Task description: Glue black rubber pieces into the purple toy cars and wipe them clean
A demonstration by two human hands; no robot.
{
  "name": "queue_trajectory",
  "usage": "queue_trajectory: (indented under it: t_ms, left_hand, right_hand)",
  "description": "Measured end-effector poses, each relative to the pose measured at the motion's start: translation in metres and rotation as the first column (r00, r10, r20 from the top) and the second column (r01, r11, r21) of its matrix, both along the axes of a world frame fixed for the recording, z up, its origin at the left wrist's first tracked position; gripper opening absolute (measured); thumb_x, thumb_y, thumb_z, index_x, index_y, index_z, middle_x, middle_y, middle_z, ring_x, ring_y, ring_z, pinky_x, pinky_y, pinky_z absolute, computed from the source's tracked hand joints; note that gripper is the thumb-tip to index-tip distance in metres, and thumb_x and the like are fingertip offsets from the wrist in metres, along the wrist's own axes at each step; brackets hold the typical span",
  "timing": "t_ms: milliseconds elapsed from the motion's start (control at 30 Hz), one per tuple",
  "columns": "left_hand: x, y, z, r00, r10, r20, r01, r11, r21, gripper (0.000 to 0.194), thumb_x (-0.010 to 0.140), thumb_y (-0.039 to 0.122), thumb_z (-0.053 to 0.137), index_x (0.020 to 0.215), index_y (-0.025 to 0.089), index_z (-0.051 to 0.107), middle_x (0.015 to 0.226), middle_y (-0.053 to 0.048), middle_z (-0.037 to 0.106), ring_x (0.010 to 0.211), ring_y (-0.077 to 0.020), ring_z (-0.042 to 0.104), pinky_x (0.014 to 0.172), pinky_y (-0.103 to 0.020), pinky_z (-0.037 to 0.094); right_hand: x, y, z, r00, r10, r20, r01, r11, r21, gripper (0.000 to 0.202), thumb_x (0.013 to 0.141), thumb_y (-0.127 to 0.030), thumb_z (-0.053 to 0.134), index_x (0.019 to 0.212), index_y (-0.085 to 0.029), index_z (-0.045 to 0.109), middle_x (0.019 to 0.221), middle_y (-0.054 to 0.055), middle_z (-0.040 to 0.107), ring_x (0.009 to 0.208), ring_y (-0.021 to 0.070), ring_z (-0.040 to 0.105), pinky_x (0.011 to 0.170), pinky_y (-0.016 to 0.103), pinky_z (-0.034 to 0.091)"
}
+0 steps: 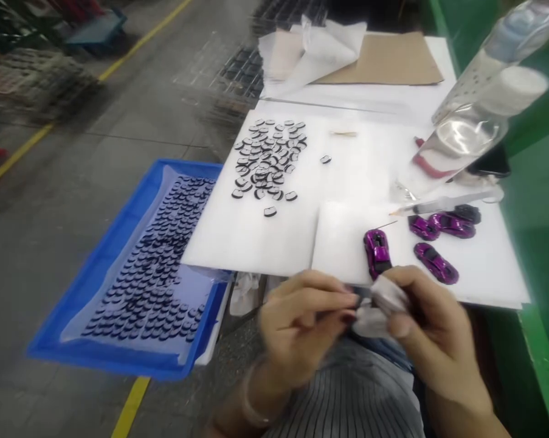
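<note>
My left hand [296,322] is closed in a pinch on a small dark piece [362,297], mostly hidden by the fingertips. In my right hand [438,334] is a crumpled white cloth [388,298], gripped between thumb and fingers and touching or very near that piece. Just beyond the cloth, on the front edge of the white board, lies a purple toy car [377,249]. Another purple toy car [436,263] rests to its right, with several more parts behind it. Many small black curved pieces [269,164] are spread over the left of the board.
A blue tray [114,365] of dark pieces in rows stands lower left. A syringe [452,201] with a needle lies behind the cars. Clear bottles [472,131] stand at the right beside the green wall. Cardboard [397,58] and white sheets are at the back.
</note>
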State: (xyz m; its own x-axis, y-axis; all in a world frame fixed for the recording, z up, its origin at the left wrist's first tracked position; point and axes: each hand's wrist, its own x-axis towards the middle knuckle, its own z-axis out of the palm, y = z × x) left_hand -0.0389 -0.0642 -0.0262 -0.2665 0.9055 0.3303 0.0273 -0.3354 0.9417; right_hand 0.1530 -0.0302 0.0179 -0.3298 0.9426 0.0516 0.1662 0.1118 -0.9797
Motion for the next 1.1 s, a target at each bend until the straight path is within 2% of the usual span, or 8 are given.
queue_trajectory:
  t_ms: [133, 267, 400, 567, 667, 767, 933, 1100]
  left_hand:
    - [0.045, 0.031, 0.013, 0.959, -0.164, 0.233, 0.148, 0.985, 0.085, 0.012, 0.082, 0.029, 0.084, 0.092, 0.025, 0.078, 0.089, -0.002, 0.061, 0.080, -0.0122, 0.062, 0.072, -0.023, 0.056]
    - [0.045, 0.043, 0.010, 0.884, -0.371, 0.284, 0.368, 0.927, 0.065, 0.029, 0.088, 0.037, 0.078, 0.115, 0.027, 0.077, 0.113, -0.007, 0.064, 0.098, -0.0168, 0.063, 0.089, -0.028, 0.056]
    - [0.043, 0.047, 0.008, 0.814, -0.442, 0.377, 0.459, 0.887, 0.051, 0.019, 0.090, 0.038, 0.075, 0.106, 0.029, 0.082, 0.109, -0.008, 0.071, 0.098, -0.0199, 0.068, 0.089, -0.031, 0.057]
    - [0.041, 0.052, 0.013, 0.673, -0.287, 0.682, 0.472, 0.876, -0.097, 0.023, 0.079, 0.048, 0.083, 0.089, 0.027, 0.084, 0.082, -0.006, 0.079, 0.076, -0.0172, 0.071, 0.074, -0.026, 0.061]
    - [0.040, 0.053, 0.015, 0.593, -0.268, 0.759, 0.505, 0.858, -0.092, 0.022, 0.075, 0.046, 0.087, 0.088, 0.028, 0.085, 0.080, -0.004, 0.080, 0.073, -0.0157, 0.073, 0.072, -0.024, 0.062]
    - [0.040, 0.052, 0.016, 0.576, -0.256, 0.776, 0.511, 0.854, -0.097, 0.022, 0.073, 0.044, 0.089, 0.086, 0.028, 0.085, 0.077, -0.003, 0.080, 0.069, -0.0137, 0.073, 0.069, -0.021, 0.061]
    - [0.041, 0.053, 0.018, 0.596, -0.225, 0.771, 0.489, 0.863, -0.126, 0.021, 0.073, 0.042, 0.089, 0.085, 0.025, 0.085, 0.075, -0.002, 0.080, 0.070, -0.0107, 0.073, 0.072, -0.015, 0.059]
    - [0.041, 0.055, 0.021, 0.595, -0.189, 0.781, 0.482, 0.862, -0.158, 0.026, 0.066, 0.044, 0.093, 0.080, 0.025, 0.084, 0.068, -0.002, 0.076, 0.066, -0.0150, 0.073, 0.065, -0.022, 0.062]
  right_hand:
    - [-0.012, -0.001, -0.005, 0.961, -0.074, -0.267, 0.017, 0.978, -0.209, 0.022, 0.096, -0.039, 0.064, 0.085, -0.021, 0.064, 0.067, -0.002, 0.050, 0.052, 0.0072, 0.039, 0.046, 0.019, 0.033]
    - [-0.010, 0.007, -0.008, 0.879, -0.135, -0.458, -0.041, 0.934, -0.355, 0.032, 0.088, -0.046, 0.074, 0.079, -0.019, 0.060, 0.062, -0.004, 0.049, 0.046, 0.0047, 0.035, 0.041, 0.016, 0.031]
    - [-0.008, 0.017, -0.012, 0.865, -0.156, -0.477, -0.029, 0.933, -0.359, 0.044, 0.080, -0.047, 0.081, 0.070, -0.017, 0.051, 0.057, -0.005, 0.048, 0.046, 0.0041, 0.037, 0.040, 0.014, 0.032]
    - [0.006, 0.025, -0.012, 0.901, -0.215, -0.376, 0.207, 0.976, -0.061, 0.021, 0.088, -0.031, 0.074, 0.083, -0.019, 0.057, 0.065, -0.002, 0.062, 0.040, 0.0053, 0.042, 0.035, 0.016, 0.034]
    - [0.008, 0.029, -0.005, 0.936, -0.317, -0.154, 0.352, 0.857, 0.376, 0.011, 0.088, -0.015, 0.072, 0.092, -0.020, 0.064, 0.066, -0.002, 0.063, 0.045, 0.0086, 0.051, 0.039, 0.019, 0.041]
    - [-0.002, 0.033, 0.004, 0.971, -0.236, 0.042, 0.136, 0.689, 0.712, 0.015, 0.089, -0.011, 0.067, 0.102, -0.018, 0.070, 0.079, 0.003, 0.064, 0.061, 0.0119, 0.060, 0.050, 0.022, 0.050]
    - [-0.011, 0.029, 0.013, 0.920, -0.300, 0.253, -0.048, 0.553, 0.832, 0.012, 0.090, -0.010, 0.060, 0.095, -0.015, 0.070, 0.084, 0.004, 0.057, 0.058, 0.0085, 0.051, 0.048, 0.022, 0.046]
    - [0.000, 0.028, 0.020, 0.874, -0.376, 0.308, -0.078, 0.518, 0.852, 0.010, 0.090, -0.011, 0.064, 0.097, -0.017, 0.070, 0.084, 0.004, 0.060, 0.059, 0.0083, 0.054, 0.049, 0.022, 0.048]
